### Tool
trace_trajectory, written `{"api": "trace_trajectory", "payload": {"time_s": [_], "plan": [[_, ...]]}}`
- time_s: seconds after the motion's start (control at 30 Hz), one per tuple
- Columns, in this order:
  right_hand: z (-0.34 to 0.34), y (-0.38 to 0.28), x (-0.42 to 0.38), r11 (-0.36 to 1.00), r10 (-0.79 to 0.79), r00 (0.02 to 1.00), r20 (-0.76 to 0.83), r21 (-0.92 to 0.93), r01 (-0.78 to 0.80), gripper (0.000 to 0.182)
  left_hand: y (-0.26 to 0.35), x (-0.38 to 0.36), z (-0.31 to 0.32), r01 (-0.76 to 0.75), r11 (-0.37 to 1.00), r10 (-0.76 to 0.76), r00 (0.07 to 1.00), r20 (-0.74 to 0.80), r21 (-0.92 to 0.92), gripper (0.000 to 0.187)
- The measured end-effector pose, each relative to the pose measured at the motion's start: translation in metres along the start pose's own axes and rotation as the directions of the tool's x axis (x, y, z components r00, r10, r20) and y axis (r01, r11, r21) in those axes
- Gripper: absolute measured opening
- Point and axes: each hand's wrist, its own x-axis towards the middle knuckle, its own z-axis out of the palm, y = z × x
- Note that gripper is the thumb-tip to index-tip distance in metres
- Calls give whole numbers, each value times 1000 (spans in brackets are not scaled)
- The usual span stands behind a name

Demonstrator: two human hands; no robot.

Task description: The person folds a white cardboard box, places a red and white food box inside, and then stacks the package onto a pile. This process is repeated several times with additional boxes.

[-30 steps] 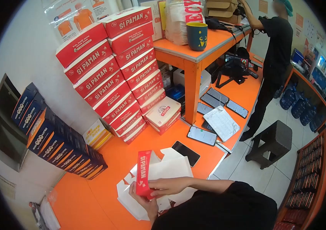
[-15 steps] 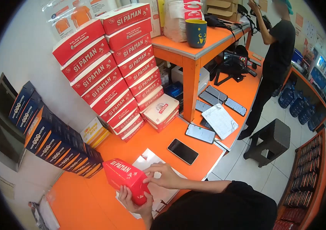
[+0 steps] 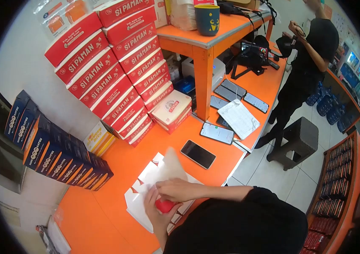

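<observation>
A partly folded carton [image 3: 172, 163] shows its pale inner side, with a red part [image 3: 165, 205] between my hands. My left hand [image 3: 154, 208] grips its near left side, fingers against the carton. Across its edge lies my right hand [image 3: 175, 189], fingers bent and pressed on the card; the fingertips are partly hidden. Beneath both hands, flat white die-cut sheets [image 3: 139, 205] lie on the orange table [image 3: 91, 216]. A dark-screened phone [image 3: 198, 154] rests just beyond my right hand.
Tall stacks of red boxes [image 3: 116, 72] stand behind, and dark blue boxes [image 3: 57, 156] at left. Phones [image 3: 216, 133] and a written paper [image 3: 239, 119] lie at right. A mug [image 3: 207, 20] sits on the raised shelf. Another person [image 3: 315, 46] stands near a stool [image 3: 295, 142].
The red carton has turned so its pale inside faces the camera. My right hand has moved onto its edge. The view has shifted, and the other person has changed arm position.
</observation>
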Motion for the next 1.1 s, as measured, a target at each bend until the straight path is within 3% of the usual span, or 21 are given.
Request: {"api": "trace_trajectory", "payload": {"time_s": [0.03, 0.07, 0.1, 0.17, 0.2, 0.3, 0.33, 0.4, 0.43, 0.5, 0.53, 0.63, 0.73, 0.83, 0.87, 0.97, 1.0, 1.1], "plan": [[-1, -1, 0, 975, -16, 998, 63, -222, 29, 15, -7, -2, 4, 72, 992, -55, 987, 149, -107, 82], [0, -3, -2, 959, -131, 970, -206, -273, 72, 13, -38, -25, 25, 97, 954, -107, 994, -18, -284, 60], [-5, -6, -5, 969, -116, 917, -382, -244, 21, 13, -41, -32, 18, 141, 974, -142, 990, 2, -176, 51], [-21, -8, -15, 985, -75, 712, -698, -163, -56, 14, -47, -31, 7, 202, 978, -204, 979, 24, 49, 33], [-15, 10, -21, 990, 13, 733, -680, -94, -105, 20, -45, -32, 9, 299, 952, -301, 953, -16, -70, 15], [12, 51, -33, 893, 295, 935, -199, 406, -195, 27, -37, -28, 11, 213, 976, -216, 966, 139, 42, 25], [21, 52, -33, 913, 259, 911, -320, 389, -123, 32, -29, -24, 13, 193, 974, -209, 967, 148, 117, 30], [15, 51, -33, 853, 360, 900, -247, 478, -209, 29, -7, -19, 20, 151, 952, -199, 966, 165, 268, 40], [10, 49, -31, 816, 404, 892, -204, 521, -251, 28, -11, -24, 26, 199, 962, -221, 970, 106, 188, 44], [4, 55, -27, 876, 295, 945, -139, 435, -209, 28, -24, -35, 37, 276, 961, -276, 961, -9, 27, 52], [5, 57, -25, 901, 240, 965, -106, 393, -181, 28, -23, -38, 37, 228, 972, -227, 973, -37, 54, 52], [18, 57, -19, 925, 250, 843, -476, 375, -62, 25, -17, -37, 36, 100, 984, -86, 991, -98, 147, 52], [11, 40, -20, 947, 156, 930, -334, 318, -45, 22, -7, -28, 25, 25, 976, -10, 997, -71, 218, 52], [-10, 37, -21, 593, 245, 967, -66, 799, -96, 17, -5, -23, 18, 94, 986, -86, 994, -63, 136, 51], [-17, 34, -22, 674, 236, 971, -49, 728, -127, 16, -4, -22, 17, 73, 990, -68, 997, -48, 125, 52], [-12, 29, -22, 869, 70, 990, -123, 495, 0, 15, -7, -22, 15, 14, 984, -14, 1000, -2, 175, 51], [-15, 24, -22, 906, 114, 990, -80, 417, -71, 15, -7, -21, 16, 9, 985, -8, 1000, -11, 171, 51], [-10, 26, -21, 877, 205, 953, -224, 474, -77, 14, -8, -24, 11, -1, 984, 6, 1000, -26, 180, 52]]}}
